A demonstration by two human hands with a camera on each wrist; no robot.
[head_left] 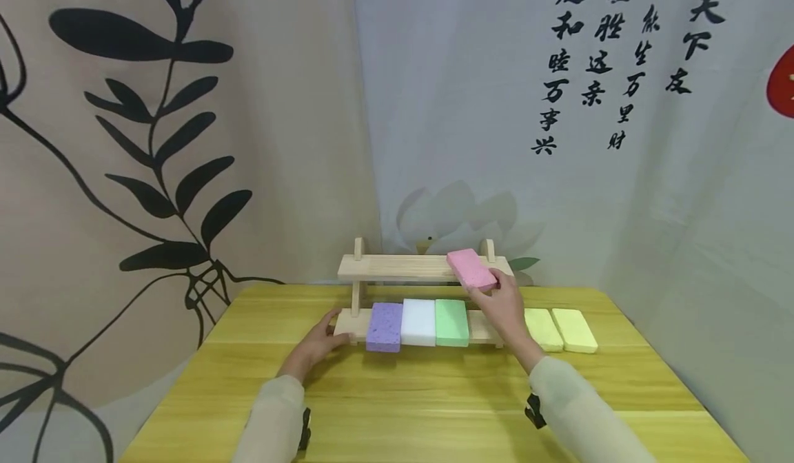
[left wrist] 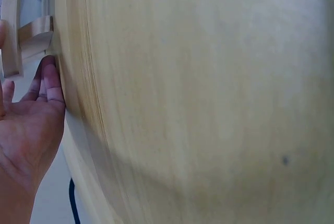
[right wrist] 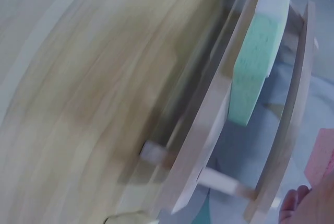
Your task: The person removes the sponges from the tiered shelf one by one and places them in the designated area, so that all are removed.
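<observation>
My right hand (head_left: 504, 301) pinches a pink sponge (head_left: 471, 269), tilted at the right part of the upper shelf of a small two-tier wooden rack (head_left: 397, 267). In the right wrist view the pink sponge (right wrist: 320, 157) shows only partly, at the right edge. At the left end of the lower shelf is my left hand (head_left: 318, 344), fingers loosely spread about that end. The left wrist view shows its palm, with some fingers resting along the tabletop. On the lower shelf, a purple sponge (head_left: 384, 326), a white sponge (head_left: 418, 322) and a green sponge (head_left: 451, 323) stand side by side.
Two pale yellow sponges (head_left: 575, 330) lie on the wooden table (head_left: 409, 401), right of the rack. Behind the table hangs a cloth backdrop (head_left: 298, 139) with dark leaf prints and black characters. The tabletop's right edge runs down beside the cloth.
</observation>
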